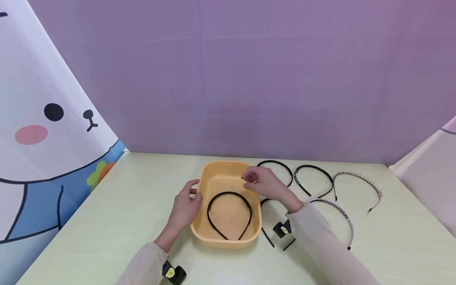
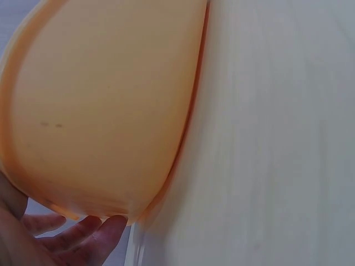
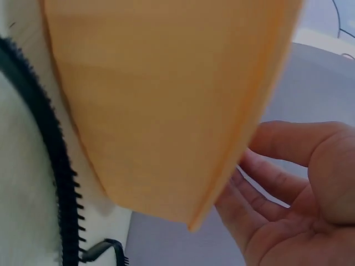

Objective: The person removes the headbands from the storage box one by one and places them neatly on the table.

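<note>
A yellow-orange plastic basin (image 1: 228, 244) stands on the table, and one black toothed headband (image 1: 229, 193) lies flat inside it. At the basin's left side is my left hand (image 1: 186, 206), its fingertips against the outer wall in the left wrist view. My right hand (image 1: 264, 183) hovers over the right rim with loosely bent fingers. In the right wrist view, part of these fingers (image 3: 277, 177) passes behind the basin wall (image 3: 161, 111). Nothing shows in either hand.
Right of the basin lie a black headband (image 1: 274, 161), another black one (image 1: 315, 167), a thin spiky one (image 1: 360, 176) and a pale one with dark teeth (image 1: 350, 227). My right forearm partly covers another black headband (image 1: 267, 236). A purple cloth (image 1: 249, 99) hangs behind the table.
</note>
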Demonstrator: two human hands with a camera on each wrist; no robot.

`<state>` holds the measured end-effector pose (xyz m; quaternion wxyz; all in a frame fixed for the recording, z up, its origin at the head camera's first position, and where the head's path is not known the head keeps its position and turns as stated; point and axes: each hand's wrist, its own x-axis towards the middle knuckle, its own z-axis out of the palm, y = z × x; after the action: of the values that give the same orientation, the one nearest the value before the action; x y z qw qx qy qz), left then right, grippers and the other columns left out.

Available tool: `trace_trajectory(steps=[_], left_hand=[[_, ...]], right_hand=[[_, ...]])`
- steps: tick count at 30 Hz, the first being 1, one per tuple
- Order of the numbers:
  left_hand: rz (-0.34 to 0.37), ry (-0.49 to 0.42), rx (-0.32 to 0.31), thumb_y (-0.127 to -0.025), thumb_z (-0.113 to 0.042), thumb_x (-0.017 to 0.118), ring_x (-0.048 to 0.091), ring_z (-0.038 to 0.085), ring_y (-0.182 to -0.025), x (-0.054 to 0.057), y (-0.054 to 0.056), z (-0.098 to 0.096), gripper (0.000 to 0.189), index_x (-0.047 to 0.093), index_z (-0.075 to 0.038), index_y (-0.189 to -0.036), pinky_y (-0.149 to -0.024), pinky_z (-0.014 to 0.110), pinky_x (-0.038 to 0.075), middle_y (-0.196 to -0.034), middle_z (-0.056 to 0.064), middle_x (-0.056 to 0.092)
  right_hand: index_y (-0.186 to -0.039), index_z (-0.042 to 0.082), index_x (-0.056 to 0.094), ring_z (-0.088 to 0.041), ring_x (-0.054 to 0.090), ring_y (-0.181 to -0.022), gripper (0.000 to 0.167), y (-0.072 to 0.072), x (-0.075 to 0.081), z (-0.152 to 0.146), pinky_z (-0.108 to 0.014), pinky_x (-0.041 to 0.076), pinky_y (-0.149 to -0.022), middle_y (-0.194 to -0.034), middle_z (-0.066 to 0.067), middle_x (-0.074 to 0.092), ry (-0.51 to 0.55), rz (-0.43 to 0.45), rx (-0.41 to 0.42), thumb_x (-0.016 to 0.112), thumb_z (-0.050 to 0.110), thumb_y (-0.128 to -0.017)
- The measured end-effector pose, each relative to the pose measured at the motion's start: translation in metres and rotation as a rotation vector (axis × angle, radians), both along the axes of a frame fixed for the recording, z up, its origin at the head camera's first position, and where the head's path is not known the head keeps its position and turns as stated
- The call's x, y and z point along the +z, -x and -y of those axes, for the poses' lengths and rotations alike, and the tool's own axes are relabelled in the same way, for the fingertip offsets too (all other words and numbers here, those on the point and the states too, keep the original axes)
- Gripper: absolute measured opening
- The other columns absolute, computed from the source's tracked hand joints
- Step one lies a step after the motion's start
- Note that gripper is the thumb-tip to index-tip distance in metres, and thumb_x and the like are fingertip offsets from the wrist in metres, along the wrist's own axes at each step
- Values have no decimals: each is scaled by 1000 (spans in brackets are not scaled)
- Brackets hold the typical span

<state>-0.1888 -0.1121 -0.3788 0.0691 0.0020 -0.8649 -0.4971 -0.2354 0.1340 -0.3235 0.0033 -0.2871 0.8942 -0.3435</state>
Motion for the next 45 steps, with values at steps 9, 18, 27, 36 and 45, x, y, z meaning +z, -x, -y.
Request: trace_trajectory(steps=[9,18,27,36,45], left_hand=[[-8,-2,2,-93,-12,47,64,16,-70,1,-2,1,42,48,-4,-135,-58,28,52,-107,20,64],[-8,-8,-4,-93,-11,48,63,16,-69,0,-3,0,42,48,-3,-134,-58,28,52,-106,21,64],[9,6,-2,-93,-11,47,62,14,-68,4,-2,5,43,47,-4,-136,-58,27,51,-109,21,63],[6,-10,-4,-92,-10,47,63,15,-69,1,-5,3,43,48,-4,-135,-58,27,51,-107,22,63],[2,-6,-4,-93,-11,47,62,15,-68,2,-4,1,43,48,-5,-136,-58,26,51,-108,21,64]], right_hand=[[-99,-5,64,-23,66,-86,18,9,-10,14,-32,53,-77,-96,-18,68,-8,-2,43,67,3,-83],[-99,-5,64,-22,65,-83,18,12,-13,24,-30,53,-77,-95,-18,67,-86,5,68,67,2,-82],[-95,-4,65,-19,62,-79,17,16,-13,38,-29,51,-74,-91,-16,68,-193,-31,44,68,2,-79],[-97,0,66,-18,58,-81,22,17,-22,50,-31,50,-78,-89,-10,66,-293,0,31,72,5,-77],[-98,0,67,-20,61,-87,23,16,-24,50,-32,50,-81,-88,-7,67,-322,-17,25,72,6,-77]])
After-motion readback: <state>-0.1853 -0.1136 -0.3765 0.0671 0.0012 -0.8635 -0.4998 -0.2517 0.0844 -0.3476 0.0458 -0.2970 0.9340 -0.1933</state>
